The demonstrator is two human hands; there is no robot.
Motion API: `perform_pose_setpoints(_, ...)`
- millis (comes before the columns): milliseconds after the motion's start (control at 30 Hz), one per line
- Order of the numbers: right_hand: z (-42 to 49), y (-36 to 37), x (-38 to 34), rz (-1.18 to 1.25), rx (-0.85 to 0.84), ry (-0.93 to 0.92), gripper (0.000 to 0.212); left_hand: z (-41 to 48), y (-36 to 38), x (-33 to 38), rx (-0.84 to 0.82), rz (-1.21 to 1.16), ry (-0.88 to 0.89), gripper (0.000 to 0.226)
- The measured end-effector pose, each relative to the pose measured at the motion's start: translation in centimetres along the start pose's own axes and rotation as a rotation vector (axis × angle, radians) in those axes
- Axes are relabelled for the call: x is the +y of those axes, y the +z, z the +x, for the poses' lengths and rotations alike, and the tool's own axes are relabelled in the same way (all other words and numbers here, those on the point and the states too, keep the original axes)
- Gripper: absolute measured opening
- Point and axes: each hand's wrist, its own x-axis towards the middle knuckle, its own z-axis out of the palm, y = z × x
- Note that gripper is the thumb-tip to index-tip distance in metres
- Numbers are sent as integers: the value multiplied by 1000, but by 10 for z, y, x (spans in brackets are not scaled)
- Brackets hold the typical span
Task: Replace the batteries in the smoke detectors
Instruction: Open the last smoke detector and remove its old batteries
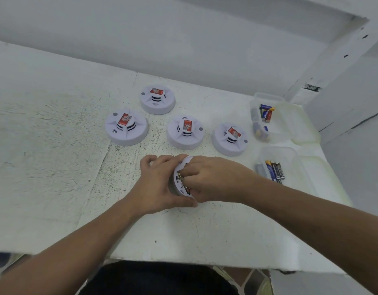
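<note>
Gripping the overturned smoke detector [177, 185] from its left side, the left hand [160, 184] had thumb and fingers curled round the white rim and held it on the table [56, 167], just below the centre of the frame. The right hand [213, 179] lay over it from the right, with fingers bent down into the open battery bay [184, 186]. Whether they pinched a battery or only pressed there, I could not tell, because the fingers covered the place.

A metal spring [180, 177] showed at the left end of the bay. From this I judged that the cells lay with their long axis about left to right, directly under the right hand, which was the nearer hand for this work.

Above the hands four more detectors stood face up, each with a red label: one at the left [126, 127], one highest [157, 99], one in the middle [185, 132], one at the right [230, 138]. That made five detectors in all.

At the right of the frame were two clear boxes, the upper box [258, 96] and the lower box [290, 153], both holding loose batteries [275, 170]. The lower one seemed to hold four or five; in the upper one the count was not sure.
</note>
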Motion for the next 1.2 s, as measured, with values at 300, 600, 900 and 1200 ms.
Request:
perform_pose_setpoints(300, 0, -9, -6, -65, -2, -50, 20, 2, 1, -5, -11, 54, 12, 84)
perform_pose_setpoints(600, -2, -12, -10, -128, -17, -40, 23, 3, 2, -7, -9, 63, 19, 81)
perform_pose_setpoints(900, -4, -11, -9, 23, -82, 112, 27, 1, 3, -7, -5, 66, 18, 91)
perform_pose_setpoints(1200, -1, -19, -27, 172, -14, 479, 10, 1, 4, -8, 22, 60, 18, 107)
